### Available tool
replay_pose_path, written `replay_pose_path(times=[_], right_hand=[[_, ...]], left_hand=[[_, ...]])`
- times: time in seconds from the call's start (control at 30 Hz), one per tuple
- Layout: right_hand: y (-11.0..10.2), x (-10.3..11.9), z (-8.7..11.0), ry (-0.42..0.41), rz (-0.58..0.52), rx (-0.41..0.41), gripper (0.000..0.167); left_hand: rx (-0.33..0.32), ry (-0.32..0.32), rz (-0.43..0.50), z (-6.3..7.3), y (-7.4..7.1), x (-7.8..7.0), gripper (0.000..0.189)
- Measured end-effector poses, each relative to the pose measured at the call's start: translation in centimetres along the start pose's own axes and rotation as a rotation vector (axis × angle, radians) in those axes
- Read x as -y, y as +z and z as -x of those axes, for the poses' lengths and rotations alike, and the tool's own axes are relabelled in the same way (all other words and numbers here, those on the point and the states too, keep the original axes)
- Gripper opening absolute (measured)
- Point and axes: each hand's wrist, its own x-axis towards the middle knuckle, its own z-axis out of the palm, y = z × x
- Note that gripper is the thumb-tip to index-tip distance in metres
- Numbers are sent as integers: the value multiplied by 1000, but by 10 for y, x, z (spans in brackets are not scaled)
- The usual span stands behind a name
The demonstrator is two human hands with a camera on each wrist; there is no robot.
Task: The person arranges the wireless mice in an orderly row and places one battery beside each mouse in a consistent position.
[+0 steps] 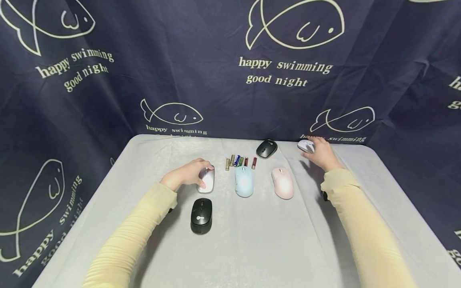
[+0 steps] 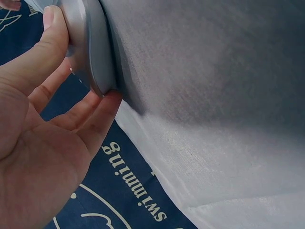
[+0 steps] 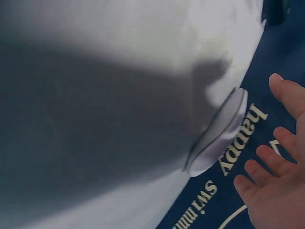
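A silver computer mouse [image 1: 207, 182] rests on the table, and my left hand [image 1: 189, 173] grips it by its sides. In the left wrist view the thumb lies on one side of the silver mouse [image 2: 90, 43] and fingertips touch the other. At the far right, a white mouse [image 1: 305, 146] lies near the back edge, with my right hand [image 1: 322, 154] over it. The right wrist view shows that hand [image 3: 279, 176] with fingers spread, apart from the white mouse [image 3: 219, 136].
Between the hands are a light blue mouse [image 1: 244, 182], a pink mouse [image 1: 283, 184] and several small batteries [image 1: 246, 162]. One black mouse [image 1: 267, 149] is at the back; another black mouse [image 1: 201, 214] sits in front of the silver one. A dark fish-print curtain [image 1: 223, 88] surrounds the table.
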Motion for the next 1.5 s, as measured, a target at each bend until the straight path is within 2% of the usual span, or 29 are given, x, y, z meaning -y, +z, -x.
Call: replay_pose_path(times=[0.27, 0.5, 0.8, 1.03, 1.3, 1.5], right_hand=[[9, -12, -2, 105, 31, 86, 72], [14, -19, -3, 128, 41, 127, 75], [19, -21, -5, 163, 45, 136, 74], [22, -26, -9, 141, 100, 135, 74], [25, -30, -10, 142, 104, 115, 63], [25, -30, -13, 170, 110, 134, 60]], left_hand=[[0, -3, -4, -1, 0, 2, 64], [6, 4, -20, -2, 0, 2, 64], [13, 10, -22, -1, 0, 0, 64], [14, -9, -15, -1, -1, 0, 64], [8, 1, -9, -2, 0, 1, 63], [7, -4, -1, -1, -1, 1, 63]])
